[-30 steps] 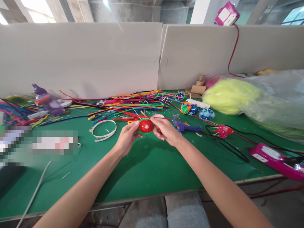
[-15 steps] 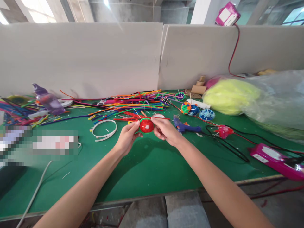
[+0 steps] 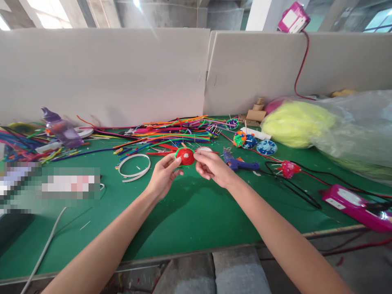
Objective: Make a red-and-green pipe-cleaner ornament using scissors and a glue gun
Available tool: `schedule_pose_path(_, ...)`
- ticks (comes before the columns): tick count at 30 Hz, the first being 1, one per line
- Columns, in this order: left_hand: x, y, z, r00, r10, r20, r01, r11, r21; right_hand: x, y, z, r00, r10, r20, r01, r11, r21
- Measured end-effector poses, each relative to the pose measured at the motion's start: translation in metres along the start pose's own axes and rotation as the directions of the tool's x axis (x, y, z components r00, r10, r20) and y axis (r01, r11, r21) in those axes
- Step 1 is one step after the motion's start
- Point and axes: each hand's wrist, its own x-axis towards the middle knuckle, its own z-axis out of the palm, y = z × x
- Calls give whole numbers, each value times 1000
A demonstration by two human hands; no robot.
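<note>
Two bare hands work at a single red disc [image 3: 185, 152] with a green rim, held over the middle of a green table [image 3: 196, 220]. The left hand [image 3: 165, 173] grasps the disc at its lower left, thumb on its face. The right hand [image 3: 212, 165] has its fingertips drawn together at the disc's right edge; whether they grip it or only touch it cannot be told.

Three rounded pieces stand in a cluster at the right: one orange-and-green piece [image 3: 239, 139], one plain blue piece [image 3: 250, 141] and one pale-spotted blue piece [image 3: 266, 148]. One blue glue gun [image 3: 243, 165] lies nearer, and one red piece with white sticks [image 3: 289, 169] beyond it. There are two magenta power strips, one on the table [image 3: 346, 200] and one atop the partition [image 3: 292, 18]. Fuzzy stems [image 3: 180, 136] lie heaped at the back (too tangled to count), and one white looped strip [image 3: 134, 167] sits left of the hands.

One clear plastic bag [image 3: 352, 122] holds yellow-green material; one purple bottle [image 3: 69, 132] stands far left, its contents unclear.

Compared with half a second ago, the disc has shifted slightly left and upward, and the left thumb reaches further over its face.
</note>
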Motion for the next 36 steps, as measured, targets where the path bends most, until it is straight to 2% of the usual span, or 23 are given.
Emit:
schedule_pose_path(4,0,0,-1,1000,-4,-4,4,1000,-2,-2,0,0,998,15,68,-8,995,-104)
schedule_pose_path(8,-1,1,0,1000,-25,9,25,999,26,-3,1,0,999,23,46,-14,982,-186)
schedule_pose_path(14,-1,2,3,999,-44,27,42,995,94,-2,1,3,1000,12,4,-10,977,-214)
schedule_pose_path(22,-3,4,7,1000,-1,6,1,990,138,-1,2,0,1000,-16,21,21,970,-241)
schedule_pose_path(36,-1,2,2,999,6,33,-10,991,131,-2,4,3,997,-79,-16,71,954,-290)
